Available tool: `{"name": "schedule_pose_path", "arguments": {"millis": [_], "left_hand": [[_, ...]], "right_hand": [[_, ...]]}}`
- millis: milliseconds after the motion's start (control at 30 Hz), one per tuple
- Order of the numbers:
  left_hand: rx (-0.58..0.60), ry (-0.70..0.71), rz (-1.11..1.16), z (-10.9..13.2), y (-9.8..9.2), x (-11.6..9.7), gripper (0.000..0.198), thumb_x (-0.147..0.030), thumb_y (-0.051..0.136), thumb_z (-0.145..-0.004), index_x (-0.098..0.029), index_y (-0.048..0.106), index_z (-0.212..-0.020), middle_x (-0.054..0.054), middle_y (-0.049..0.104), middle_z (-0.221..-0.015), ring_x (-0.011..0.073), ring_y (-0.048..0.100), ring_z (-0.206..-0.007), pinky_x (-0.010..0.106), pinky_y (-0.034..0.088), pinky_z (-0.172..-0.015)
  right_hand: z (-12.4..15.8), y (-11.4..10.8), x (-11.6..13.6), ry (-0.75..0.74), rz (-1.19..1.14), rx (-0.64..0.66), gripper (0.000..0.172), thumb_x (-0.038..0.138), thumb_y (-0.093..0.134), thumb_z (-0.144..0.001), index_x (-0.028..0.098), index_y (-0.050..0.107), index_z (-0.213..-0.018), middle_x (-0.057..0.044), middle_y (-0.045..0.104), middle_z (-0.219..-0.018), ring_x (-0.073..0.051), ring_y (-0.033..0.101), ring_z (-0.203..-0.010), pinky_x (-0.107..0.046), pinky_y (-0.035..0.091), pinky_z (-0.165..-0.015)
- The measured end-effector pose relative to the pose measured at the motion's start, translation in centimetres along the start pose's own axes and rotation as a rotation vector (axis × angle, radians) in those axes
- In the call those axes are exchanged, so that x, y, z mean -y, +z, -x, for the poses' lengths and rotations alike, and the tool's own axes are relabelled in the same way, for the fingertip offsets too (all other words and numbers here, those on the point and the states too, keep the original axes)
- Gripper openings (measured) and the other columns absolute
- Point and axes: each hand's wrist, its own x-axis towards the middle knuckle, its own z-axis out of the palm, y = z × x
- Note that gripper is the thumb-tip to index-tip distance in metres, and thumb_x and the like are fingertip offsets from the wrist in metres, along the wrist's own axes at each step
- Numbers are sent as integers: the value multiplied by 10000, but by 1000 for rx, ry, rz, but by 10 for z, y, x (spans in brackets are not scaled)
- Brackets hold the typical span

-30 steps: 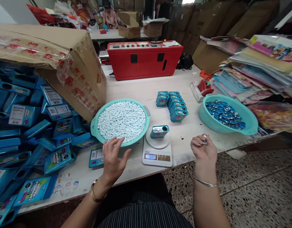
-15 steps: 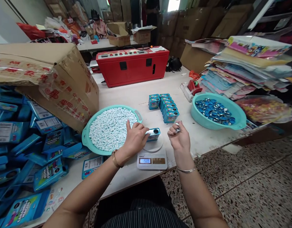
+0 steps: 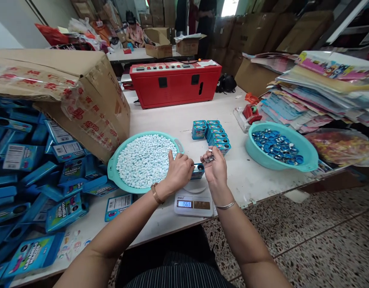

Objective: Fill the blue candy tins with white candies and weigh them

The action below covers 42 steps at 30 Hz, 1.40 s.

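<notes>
Tin (image 3: 198, 172) up on the round pan of the white kitchen scale (image 3: 193, 205), display lit, and both hands are right there at it; left hand (image 3: 180, 173), back uppermost, has its bent fingers at the tin's left end, partly covering it, though whether they grasp it or merely touch I cannot tell; right hand (image 3: 216, 168), palm turned up, sits just beside the tin's right end, fingers curled in and pinching a small pale piece (image 3: 211, 151), too small to name!

Look to the left, and there's the turquoise bowl (image 3: 112, 172), brim-full of little pale candies (image 3: 142, 160), near the left forearm; a flat-lying blue tin (image 3: 118, 206) rests in front of it; farther left, a great heap of blue tins (image 3: 22, 156) spills from the mouth of the tipped cardboard box (image 3: 103, 108).

Just beyond the right hand stand the grouped tins (image 3: 214, 134), upright in two rows, one short and one longer; over on the right, a second turquoise basin (image 3: 264, 158) carries blue and silvery caps (image 3: 276, 146), with a stack of printed sheets (image 3: 316, 92) behind; across the white table (image 3: 160, 118), the long red machine (image 3: 178, 86); and in the background, a co-worker (image 3: 135, 34) at another table.
</notes>
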Motion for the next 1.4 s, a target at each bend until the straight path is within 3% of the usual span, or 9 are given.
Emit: {"name": "schedule_pose_path", "arguments": {"millis": [233,433,567,1000,1167,1400], "left_hand": [[-7,49,43,-18,5,-6,219,-258,506,-943,-196,714,-922,75,676,-929,273,548,-1045,690,162,-1115],[25,94,-4,-24,5,-8,272,-248,458,-961,-192,719,-907,78,673,-915,272,543,-1032,682,186,-1106],[39,104,-20,-25,4,-9,269,-247,464,-956,-188,722,-910,81,670,-909,271,540,-1024,692,171,-1108],[83,107,-66,-27,3,-10,219,-256,514,-928,-210,727,-906,77,679,-926,288,544,-1044,709,166,-1116],[38,79,-42,-26,-10,-3,190,-266,532,-927,-213,712,-958,69,690,-968,285,554,-1065,698,161,-1124],[47,5,12,-16,-25,8,238,-322,551,-927,-216,647,-1118,70,683,-1069,287,557,-1113,697,151,-1125]], "right_hand": [[-6,-31,38,89,-195,-64,214,282,584,-915,214,461,-753,114,393,-552,-56,426,-440,-214,469,-533],[8,-78,66,28,-315,-213,203,208,456,-958,197,488,-758,99,448,-547,-60,476,-448,-228,496,-540],[15,-91,74,2,-346,-272,240,206,407,-977,191,491,-752,91,456,-541,-62,478,-443,-232,499,-529],[11,-95,69,5,-335,-249,193,218,510,-953,193,483,-763,107,447,-558,-53,480,-444,-225,494,-542],[13,-81,68,42,-380,-286,250,205,401,-990,188,492,-757,94,449,-542,-61,473,-441,-236,500,-546],[11,-68,62,73,-388,-213,227,213,440,-978,189,497,-759,96,459,-548,-60,469,-450,-236,498,-549]]}}
